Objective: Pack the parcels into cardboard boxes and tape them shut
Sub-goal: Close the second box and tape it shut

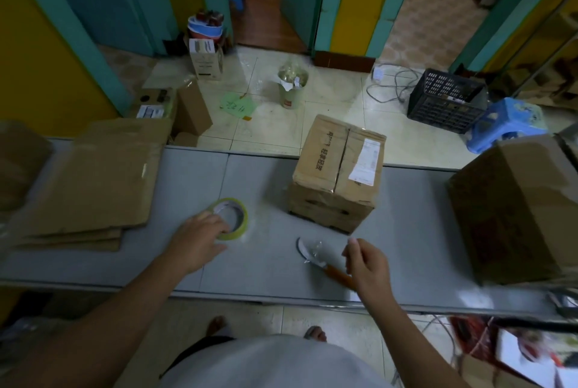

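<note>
A roll of yellow-green tape (234, 215) lies flat on the grey table (406, 231). My left hand (195, 242) grips its near left rim, fingers on top and thumb at the near edge. A small knife with an orange handle (336, 273) and a curved blade (305, 251) lies on the table in front of me. My right hand (367, 262) hovers just over the handle's end with loosely curled fingers and holds nothing. A closed cardboard box (325, 165) with a white label stands behind the knife, its top seam taped.
A stack of flattened cardboard (90, 190) covers the table's left end. A large cardboard box (516, 209) stands at the right end. On the floor beyond are a black crate (447, 100), a blue stool (506, 125), a bin (292, 87) and small boxes (190, 109).
</note>
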A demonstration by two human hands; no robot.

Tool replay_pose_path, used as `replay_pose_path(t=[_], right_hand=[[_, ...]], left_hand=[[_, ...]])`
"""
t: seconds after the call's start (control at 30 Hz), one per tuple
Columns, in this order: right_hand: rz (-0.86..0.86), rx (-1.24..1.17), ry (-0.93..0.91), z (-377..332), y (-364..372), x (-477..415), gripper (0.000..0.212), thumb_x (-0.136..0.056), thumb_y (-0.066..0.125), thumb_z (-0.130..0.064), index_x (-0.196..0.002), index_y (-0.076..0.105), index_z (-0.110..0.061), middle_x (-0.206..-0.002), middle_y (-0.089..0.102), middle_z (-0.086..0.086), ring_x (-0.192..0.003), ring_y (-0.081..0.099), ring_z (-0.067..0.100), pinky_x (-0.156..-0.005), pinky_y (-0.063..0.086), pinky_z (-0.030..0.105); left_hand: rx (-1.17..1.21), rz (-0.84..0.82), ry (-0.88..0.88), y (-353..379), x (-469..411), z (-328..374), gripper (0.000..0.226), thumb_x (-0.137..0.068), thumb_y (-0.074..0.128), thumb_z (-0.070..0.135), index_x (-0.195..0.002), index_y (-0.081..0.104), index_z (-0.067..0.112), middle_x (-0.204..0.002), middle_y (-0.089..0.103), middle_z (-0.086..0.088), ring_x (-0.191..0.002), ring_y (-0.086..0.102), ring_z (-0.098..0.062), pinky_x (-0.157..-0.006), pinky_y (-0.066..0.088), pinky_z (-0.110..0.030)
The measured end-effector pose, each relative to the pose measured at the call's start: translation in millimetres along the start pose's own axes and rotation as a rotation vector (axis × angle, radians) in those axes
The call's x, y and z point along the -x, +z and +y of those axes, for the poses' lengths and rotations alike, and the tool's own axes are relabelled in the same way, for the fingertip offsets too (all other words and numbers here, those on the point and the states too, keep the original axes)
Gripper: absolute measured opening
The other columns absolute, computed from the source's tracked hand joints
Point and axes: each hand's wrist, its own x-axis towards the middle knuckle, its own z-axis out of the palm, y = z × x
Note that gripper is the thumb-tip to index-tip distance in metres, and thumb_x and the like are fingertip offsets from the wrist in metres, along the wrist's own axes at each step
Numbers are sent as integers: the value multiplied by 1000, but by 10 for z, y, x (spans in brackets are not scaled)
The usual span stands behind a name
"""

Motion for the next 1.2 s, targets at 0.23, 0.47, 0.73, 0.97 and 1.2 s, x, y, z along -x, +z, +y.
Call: replay_pose_path(t=[0.23, 0.47, 0.73, 0.97, 1.2], right_hand=[[-454, 73, -199, -614, 361, -99, 8, -100, 68, -30, -97, 73, -24, -89, 72, -10, -84, 69, 7, -78, 57, 31], [-388, -38, -326, -1086, 445, -126, 69, -91, 78, -43, -151, 52, -21, -137, 58, -11, -127, 57, 0, -105, 47, 17], [-163, -225, -312, -1217, 268, -126, 20, -85, 84, -12, -105, 83, -15, -90, 76, -1, -87, 73, 12, -81, 56, 23], [-202, -226, -220, -1188, 71, -213, 11, -95, 74, -9, -94, 82, -16, -88, 78, -3, -87, 74, 18, -83, 62, 42], [-260, -339, -117, -1386, -315, -218, 19, -103, 61, -10, -90, 72, -1, -74, 69, 5, -71, 67, 13, -70, 56, 24]], left_hand=[[175, 232, 216, -401, 89, 187, 25, -99, 58, 42, -100, 75, 23, -98, 71, 9, -89, 66, -18, -77, 47, -34], [284, 310, 437, -961, 404, 669, 23, -104, 59, 35, -107, 72, 16, -105, 66, 8, -99, 63, -13, -87, 48, -27], [370, 299, 463, -1029, 277, 974, 21, -106, 56, 33, -109, 68, 15, -108, 63, 8, -104, 62, -12, -87, 52, -37], [540, 85, 460, -1032, 194, 1264, 10, -105, 56, 36, -101, 57, 26, -91, 55, 15, -86, 57, -9, -72, 46, -29], [401, 177, 138, -1058, -122, 1264, 61, -85, 55, 81, -70, 60, 23, -58, 56, 5, -53, 56, -10, -54, 46, -34]])
